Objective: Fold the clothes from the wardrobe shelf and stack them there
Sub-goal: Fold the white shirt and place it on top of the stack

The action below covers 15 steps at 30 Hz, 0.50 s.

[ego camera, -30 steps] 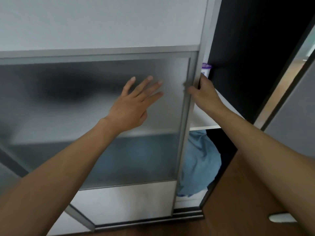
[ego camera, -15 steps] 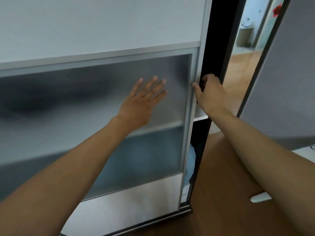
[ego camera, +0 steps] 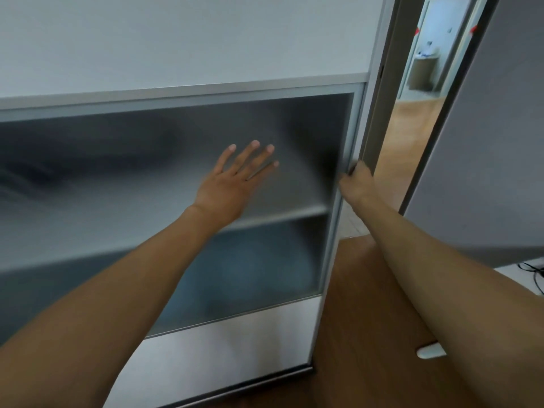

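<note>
The wardrobe's sliding door [ego camera: 182, 54] fills the view, with a frosted glass panel [ego camera: 117, 178] in an aluminium frame. It now covers the whole opening up to the right side post. My left hand [ego camera: 235, 181] lies flat and open against the glass. My right hand [ego camera: 357, 181] curls around the door's right edge frame [ego camera: 348, 134]. Behind the glass a shelf board [ego camera: 282, 217] shows dimly, and below it a blurred blue mass of clothes [ego camera: 253, 278].
Brown wooden floor [ego camera: 368, 334] spreads at the lower right. A grey open room door [ego camera: 494, 128] stands at the right, with a doorway [ego camera: 424, 83] into another room beside it. A small white object [ego camera: 431, 351] lies on the floor.
The sliding door has travelled right and closed the gap; the dark wardrobe interior and the bare blue cloth no longer show. Both hands moved right with the door.
</note>
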Each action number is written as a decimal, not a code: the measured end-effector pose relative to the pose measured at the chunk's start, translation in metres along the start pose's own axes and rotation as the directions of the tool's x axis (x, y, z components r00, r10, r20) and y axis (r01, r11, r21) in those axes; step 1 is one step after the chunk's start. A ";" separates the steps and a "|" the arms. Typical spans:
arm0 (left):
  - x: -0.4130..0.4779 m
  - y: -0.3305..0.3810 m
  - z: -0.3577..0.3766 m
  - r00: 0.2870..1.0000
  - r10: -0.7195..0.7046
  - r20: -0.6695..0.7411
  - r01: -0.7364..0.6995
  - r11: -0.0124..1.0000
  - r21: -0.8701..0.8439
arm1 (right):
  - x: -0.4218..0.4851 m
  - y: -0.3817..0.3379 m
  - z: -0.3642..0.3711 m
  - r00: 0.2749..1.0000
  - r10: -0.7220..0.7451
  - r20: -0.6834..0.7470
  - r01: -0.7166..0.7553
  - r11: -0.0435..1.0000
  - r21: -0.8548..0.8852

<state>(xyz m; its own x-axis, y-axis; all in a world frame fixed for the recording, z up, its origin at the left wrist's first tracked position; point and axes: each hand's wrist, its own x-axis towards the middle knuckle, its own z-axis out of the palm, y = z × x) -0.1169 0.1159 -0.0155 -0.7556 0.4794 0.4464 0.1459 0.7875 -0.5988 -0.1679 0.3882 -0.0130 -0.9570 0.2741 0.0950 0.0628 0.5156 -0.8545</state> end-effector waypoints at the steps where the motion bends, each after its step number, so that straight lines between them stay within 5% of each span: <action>1: 0.004 0.003 0.000 1.000 0.000 0.005 0.000 1.000 0.005 | 0.002 0.001 0.000 0.999 0.001 -0.037 -0.001 1.000 -0.001; 11: 0.017 0.030 -0.005 0.998 -0.050 0.047 0.051 0.999 -0.010 | 0.018 0.012 -0.014 1.000 -0.016 0.015 0.016 1.000 0.003; 15: 0.018 0.032 -0.015 0.994 -0.057 0.092 0.062 0.997 -0.056 | 0.010 0.009 -0.007 1.000 0.020 0.010 -0.021 0.988 0.151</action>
<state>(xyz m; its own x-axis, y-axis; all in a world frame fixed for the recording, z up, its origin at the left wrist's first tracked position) -0.1164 0.1553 -0.0169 -0.8182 0.3964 0.4165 0.1342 0.8360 -0.5321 -0.1748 0.4008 -0.0159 -0.9583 0.2764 0.0731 0.0394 0.3809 -0.9238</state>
